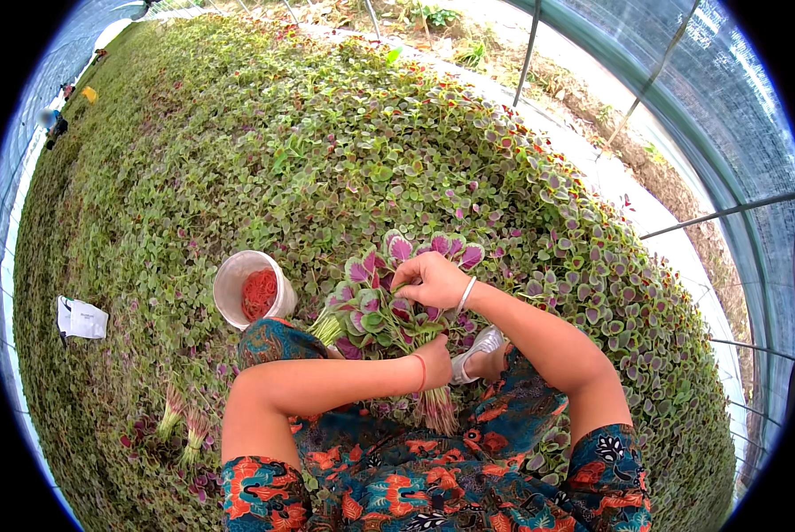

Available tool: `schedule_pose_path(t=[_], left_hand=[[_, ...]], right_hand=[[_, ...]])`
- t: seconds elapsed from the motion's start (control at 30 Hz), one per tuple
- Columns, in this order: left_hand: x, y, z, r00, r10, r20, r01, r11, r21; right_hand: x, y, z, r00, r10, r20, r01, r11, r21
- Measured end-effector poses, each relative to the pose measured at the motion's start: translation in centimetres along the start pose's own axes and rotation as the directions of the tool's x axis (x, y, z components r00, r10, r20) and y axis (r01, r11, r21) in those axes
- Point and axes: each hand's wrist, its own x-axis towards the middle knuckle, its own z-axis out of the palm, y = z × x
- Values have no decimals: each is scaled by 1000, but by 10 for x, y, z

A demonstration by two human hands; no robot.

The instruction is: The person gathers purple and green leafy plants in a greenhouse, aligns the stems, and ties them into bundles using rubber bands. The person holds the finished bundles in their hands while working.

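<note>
My left hand (435,362), with a red band at its wrist, is closed around the stems of a bunch of red-and-green amaranth (377,312). The leaves point away from me, and the pinkish root ends (437,407) hang below the fist towards my lap. Over the leaves, my right hand (435,279) pinches a small green leaf (399,288) between thumb and fingertips; a white bracelet circles that wrist. Pale stems of another bunch (327,327) show beside my knee, partly hidden. Left of the leaves, a white plastic bucket (224,289) holds red rubber bands (259,294).
Dense amaranth plants (291,146) surround me. Two bunches, one (171,411) behind another (196,435), lie at lower left. A white bag (83,318) sits farther left. Metal greenhouse poles (723,214) and sheeting line the right. A person (53,125) is far off at upper left.
</note>
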Motion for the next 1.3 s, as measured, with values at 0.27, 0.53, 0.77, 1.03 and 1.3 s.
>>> schedule_pose_path(t=[0.27, 0.53, 0.77, 1.03, 1.3], left_hand=[[-2, 0, -9, 992, 49, -117, -52, 998, -23], [-4, -2, -4, 997, 35, -69, -35, 999, -4], [-6, -3, -12, 999, 36, -38, -36, 999, -10], [-6, -2, -10, 998, 42, -45, -43, 999, -25], [-7, -4, -9, 995, 46, -89, -49, 998, -29]], right_hand=[[20, 13, -35, 631, 221, -743, 61, 941, 332], [-8, -29, -26, 994, -108, -14, 86, 860, -503], [-4, 0, -27, 955, 293, -44, -294, 919, -262], [-9, -1, -9, 967, 190, -170, -254, 787, -562], [4, -1, -27, 788, -429, -442, 206, 859, -468]])
